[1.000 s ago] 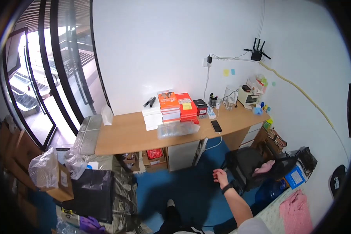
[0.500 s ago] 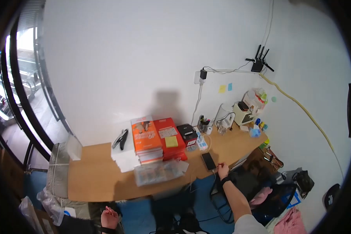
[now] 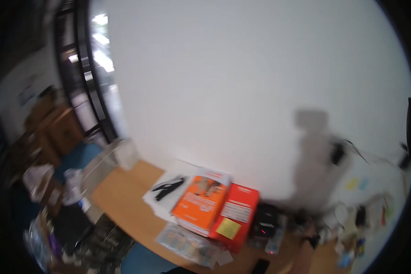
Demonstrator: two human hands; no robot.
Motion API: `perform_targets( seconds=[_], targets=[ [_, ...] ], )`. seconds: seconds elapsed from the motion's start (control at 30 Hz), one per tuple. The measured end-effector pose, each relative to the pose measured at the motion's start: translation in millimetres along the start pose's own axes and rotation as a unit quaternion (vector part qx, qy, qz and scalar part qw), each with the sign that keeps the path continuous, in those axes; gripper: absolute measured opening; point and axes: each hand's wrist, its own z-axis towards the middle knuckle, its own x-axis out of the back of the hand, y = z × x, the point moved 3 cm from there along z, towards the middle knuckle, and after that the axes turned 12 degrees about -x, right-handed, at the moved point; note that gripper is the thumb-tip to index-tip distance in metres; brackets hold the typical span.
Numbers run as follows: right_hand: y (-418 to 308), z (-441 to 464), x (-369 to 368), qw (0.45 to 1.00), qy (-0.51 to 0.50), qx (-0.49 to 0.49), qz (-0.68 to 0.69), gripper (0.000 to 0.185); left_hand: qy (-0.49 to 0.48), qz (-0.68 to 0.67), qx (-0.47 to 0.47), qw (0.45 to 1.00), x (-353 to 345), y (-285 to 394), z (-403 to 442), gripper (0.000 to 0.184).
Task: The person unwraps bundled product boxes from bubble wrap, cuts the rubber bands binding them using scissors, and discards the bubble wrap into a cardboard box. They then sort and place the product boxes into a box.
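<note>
My right hand [image 3: 309, 228] reaches over the right part of the desk, a dark band at its wrist. It is smeared by motion, so its fingers and anything in them cannot be made out. Just left of it lies a power strip [image 3: 274, 240] with a small red light. Further left is a black box-shaped device [image 3: 265, 218]. A dark phone [image 3: 261, 266] rests on the desk near the bottom edge of the view. My left hand is outside the picture.
An orange book stack [image 3: 201, 201] and a red box [image 3: 236, 212] with a yellow note stand mid-desk. A black stapler-like tool [image 3: 169, 187] lies on white papers [image 3: 157, 201]. A clear plastic pouch [image 3: 187, 244] sits in front. Cardboard boxes [image 3: 55, 128] are stacked far left.
My view has swung left and tilted, bringing the boxes in. My right hand has moved from beside the phone to further back near the power strip. My left hand has left the view.
</note>
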Motion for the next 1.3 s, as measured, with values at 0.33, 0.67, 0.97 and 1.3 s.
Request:
perform_targets(
  seconds=[0.33, 0.67, 0.97, 1.3],
  targets=[
    [-28, 35, -16, 0.907, -0.122, -0.144, 0.377, 0.046, 0.226, 0.032, -0.093, 0.969, 57, -36, -96, 0.019],
    [-145, -98, 5, 0.968, 0.077, 0.121, 0.205, 0.045, 0.208, 0.014, -0.07, 0.976, 31, -45, -67, 0.007],
    [-213, -397, -10, 0.9, 0.138, 0.36, 0.204, 0.047, 0.152, -0.083, -0.015, 0.985, 83, 1, 37, 0.013],
    [-298, -817, -212, 0.722, -0.421, 0.544, 0.077, 0.055, -0.019, -0.174, -0.108, 0.979, 96, 146, 74, 0.009]
  ],
)
